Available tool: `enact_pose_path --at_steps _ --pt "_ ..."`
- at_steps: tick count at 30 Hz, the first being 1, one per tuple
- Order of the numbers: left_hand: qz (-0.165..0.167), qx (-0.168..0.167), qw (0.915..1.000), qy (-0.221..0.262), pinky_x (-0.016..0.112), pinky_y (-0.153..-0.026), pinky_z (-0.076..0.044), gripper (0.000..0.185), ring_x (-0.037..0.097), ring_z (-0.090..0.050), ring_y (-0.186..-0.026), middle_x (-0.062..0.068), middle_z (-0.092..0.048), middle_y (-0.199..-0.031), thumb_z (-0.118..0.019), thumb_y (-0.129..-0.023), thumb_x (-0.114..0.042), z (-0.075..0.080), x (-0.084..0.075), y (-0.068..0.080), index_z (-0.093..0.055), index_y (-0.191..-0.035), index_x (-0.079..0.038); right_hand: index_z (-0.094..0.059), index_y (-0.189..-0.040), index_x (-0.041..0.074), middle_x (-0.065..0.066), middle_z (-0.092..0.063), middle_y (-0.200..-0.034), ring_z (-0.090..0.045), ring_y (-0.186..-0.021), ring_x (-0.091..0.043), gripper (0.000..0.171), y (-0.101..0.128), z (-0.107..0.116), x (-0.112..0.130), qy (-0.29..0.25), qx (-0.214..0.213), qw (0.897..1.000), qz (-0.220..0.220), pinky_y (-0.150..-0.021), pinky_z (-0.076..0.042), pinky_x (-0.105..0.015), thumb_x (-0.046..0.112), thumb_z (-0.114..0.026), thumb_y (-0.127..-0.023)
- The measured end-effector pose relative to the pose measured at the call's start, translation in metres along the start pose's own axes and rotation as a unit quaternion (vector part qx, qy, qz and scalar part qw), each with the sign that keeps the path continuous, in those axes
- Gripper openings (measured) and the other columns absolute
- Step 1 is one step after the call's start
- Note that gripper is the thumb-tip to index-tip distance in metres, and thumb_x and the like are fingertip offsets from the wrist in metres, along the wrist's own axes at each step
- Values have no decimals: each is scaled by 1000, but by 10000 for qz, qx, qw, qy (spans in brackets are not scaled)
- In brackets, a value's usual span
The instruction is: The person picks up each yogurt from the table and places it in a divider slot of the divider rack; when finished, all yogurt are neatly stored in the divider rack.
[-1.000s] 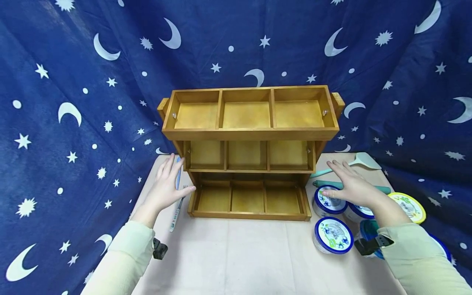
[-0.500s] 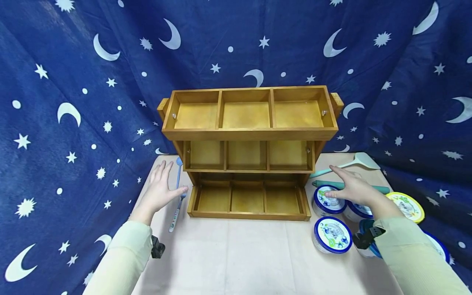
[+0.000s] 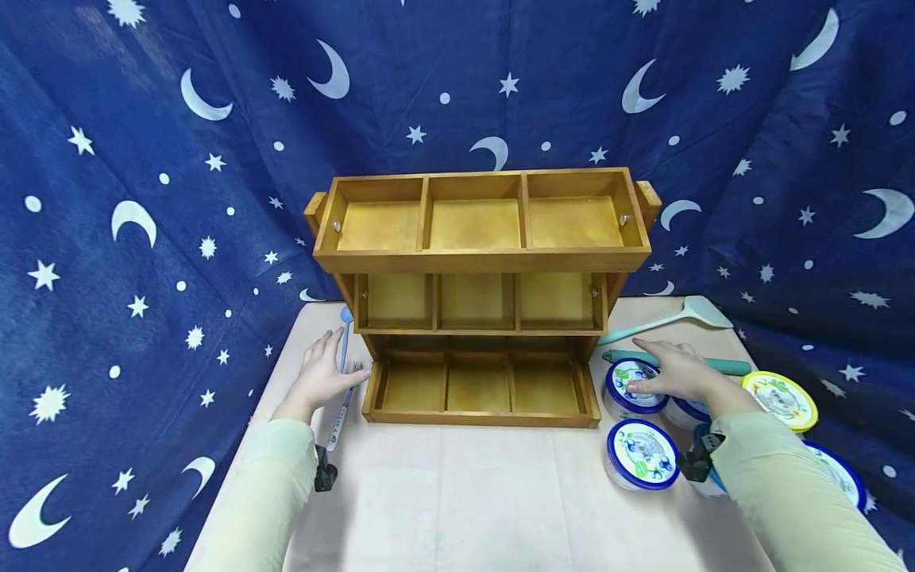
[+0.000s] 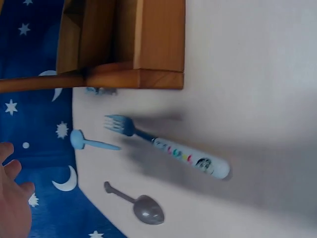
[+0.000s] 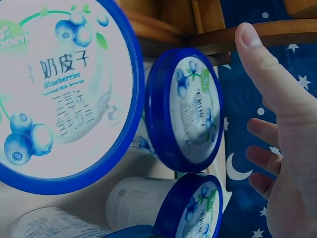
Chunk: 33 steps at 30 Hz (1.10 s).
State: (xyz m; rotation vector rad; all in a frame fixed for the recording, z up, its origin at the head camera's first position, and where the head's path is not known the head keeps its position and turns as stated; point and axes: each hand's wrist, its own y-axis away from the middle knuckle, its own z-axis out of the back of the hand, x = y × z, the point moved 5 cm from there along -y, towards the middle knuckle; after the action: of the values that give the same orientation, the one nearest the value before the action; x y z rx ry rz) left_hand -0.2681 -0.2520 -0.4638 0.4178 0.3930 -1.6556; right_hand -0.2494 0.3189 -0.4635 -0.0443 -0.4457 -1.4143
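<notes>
Left hand (image 3: 319,380) was flat, fingers straight and spread, low over the table (image 3: 457,492) just left of the wooden rack (image 3: 480,294); it held nothing. The fork (image 3: 344,403), blue tines with a white printed handle, lay just beside its fingertips, next to the rack's bottom-left corner. Contact with the fork could not be told from either view. The left wrist view showed the fork (image 4: 166,147) lying flat, with a small blue spoon (image 4: 91,142) and a grey spoon (image 4: 137,204) close by on the cloth.

Right hand (image 3: 677,372) was also wide, fingers extended, over the blue-lidded tub (image 3: 635,387) nearest the rack's right side. Fingertips sat at the lid; real contact was unclear. In the right wrist view the fingers (image 5: 270,131) were apart and straight, gripping nothing, beside that tub (image 5: 190,113).

More blue-lidded tubs were clustered around it; one (image 3: 642,454) stood nearer the person. A yellow-lidded tub (image 3: 780,398) stood further right. A teal spatula (image 3: 672,319) lay behind the tubs.
</notes>
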Motion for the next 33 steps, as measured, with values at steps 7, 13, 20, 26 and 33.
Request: enact_pose_path --at_steps 7,13,20,26,33 --pt "326 247 9991 60 66 -104 -13 106 49 -10 -135 26 -16 -150 -69 -72 -60 -25 6 -1 -18 -150 -9 -33 -142 0 -36 -32 -136 -30 -115 -55 104 1 -11 -5 -6 218 9996 -182 -89 -28 -73 66 -68 -69" --pt "623 321 9972 247 70 -99 -18 100 52 -8 -134 26 -13 -150 -70 -74 -56 -39 16 0 -19 -150 -14 -36 -142 3 -34 -35 -136 -34 -112 -51 103 0 -14 -6 33 270 9993 -248 -87 -31 -71 67 -68 -68" --pt "799 135 9919 982 66 -101 -20 92 51 -15 -132 26 -17 -149 -72 -77 -47 -53 20 0 -24 -149 -15 -43 -139 6 -33 -37 -135 -33 -112 -52 97 1 -16 -6 79 296 9995 -79 -86 -29 -73 67 -68 -68" --pt "856 305 9864 1368 62 -105 -21 87 50 -18 -132 25 -20 -149 -72 -80 -39 -71 20 -1 -23 -149 -15 -43 -139 7 -33 -34 -136 -30 -113 -53 99 5 -16 -9 85 327 9993 -154 -87 -27 -73 67 -69 -66" --pt "888 506 9676 2311 55 -107 -22 86 45 -25 -133 29 -23 -148 -70 -84 -25 -92 21 2 -17 -150 -8 -39 -142 8 -32 -28 -141 -22 -121 -56 102 0 -25 -10 -19 412 9986 -329 -88 -24 -76 67 -71 -65"
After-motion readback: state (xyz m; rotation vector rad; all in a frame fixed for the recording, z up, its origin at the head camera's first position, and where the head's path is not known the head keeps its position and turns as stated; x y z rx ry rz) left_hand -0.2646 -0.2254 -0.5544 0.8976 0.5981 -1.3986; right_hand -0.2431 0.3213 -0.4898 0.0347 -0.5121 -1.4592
